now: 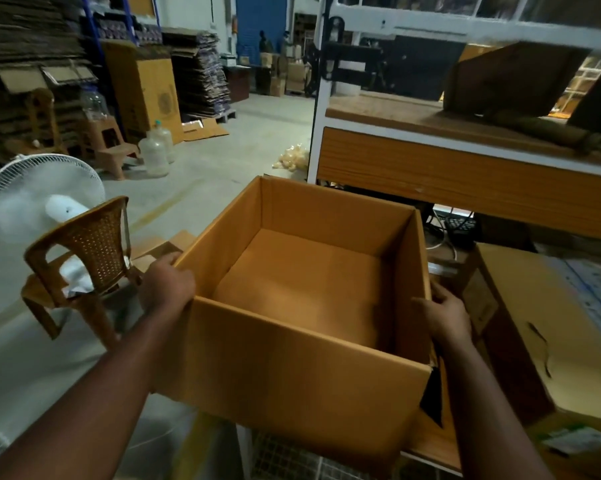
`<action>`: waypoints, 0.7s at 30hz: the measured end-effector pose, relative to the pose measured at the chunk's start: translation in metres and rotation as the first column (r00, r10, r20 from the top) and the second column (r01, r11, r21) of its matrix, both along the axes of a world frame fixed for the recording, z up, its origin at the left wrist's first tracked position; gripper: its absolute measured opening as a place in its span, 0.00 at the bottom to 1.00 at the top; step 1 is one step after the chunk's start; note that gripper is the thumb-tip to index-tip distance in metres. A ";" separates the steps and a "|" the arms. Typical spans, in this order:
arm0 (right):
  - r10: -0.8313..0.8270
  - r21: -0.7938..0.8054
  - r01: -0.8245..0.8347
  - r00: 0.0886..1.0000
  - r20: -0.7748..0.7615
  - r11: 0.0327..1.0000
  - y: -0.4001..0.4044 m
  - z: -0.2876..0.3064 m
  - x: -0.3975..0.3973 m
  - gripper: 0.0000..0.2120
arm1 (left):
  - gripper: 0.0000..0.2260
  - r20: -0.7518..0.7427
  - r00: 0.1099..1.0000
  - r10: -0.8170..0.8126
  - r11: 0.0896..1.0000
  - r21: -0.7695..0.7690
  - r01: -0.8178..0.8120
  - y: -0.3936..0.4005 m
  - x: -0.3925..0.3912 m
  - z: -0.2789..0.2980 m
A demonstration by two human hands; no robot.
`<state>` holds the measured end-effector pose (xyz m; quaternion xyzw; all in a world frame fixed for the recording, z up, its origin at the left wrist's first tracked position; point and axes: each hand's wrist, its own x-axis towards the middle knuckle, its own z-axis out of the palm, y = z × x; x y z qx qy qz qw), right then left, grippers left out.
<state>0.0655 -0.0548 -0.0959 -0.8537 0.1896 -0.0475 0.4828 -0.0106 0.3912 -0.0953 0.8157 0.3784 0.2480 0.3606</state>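
A large open cardboard box [292, 362] is held up in front of me, empty, with its brown inside floor showing. My left hand [167, 289] grips the box's left wall near the near-left corner, fingers curled over the top edge. My right hand [446, 315] holds the right wall from outside, with the thumb along the rim near the near-right corner. The box hangs between both arms, partly over the edge of a wooden work surface.
A brown plastic chair [84, 261] and a white fan [32, 195] stand at left on the concrete floor. A white-framed shelf with wooden boards [465, 174] rises at right. A flat carton [541, 327] lies at right. Stacked flattened cardboard [25, 64] fills the far left.
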 end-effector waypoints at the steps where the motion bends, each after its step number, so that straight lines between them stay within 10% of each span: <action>1: -0.007 -0.039 0.007 1.000 0.001 0.999 0.000 0.001 0.000 0.31 | 0.20 0.005 1.000 -0.004 1.000 0.007 0.004 0.001 0.001 -0.002; 10: 0.110 -0.552 -0.037 0.989 0.100 0.833 0.016 0.017 -0.021 0.23 | 0.10 0.128 0.975 -0.181 0.957 0.251 0.145 -0.004 -0.019 0.007; 21: 0.401 -0.473 -0.290 0.904 0.150 0.832 0.015 0.016 -0.096 0.26 | 0.13 0.146 0.937 -0.319 0.893 0.378 0.245 -0.058 -0.049 0.027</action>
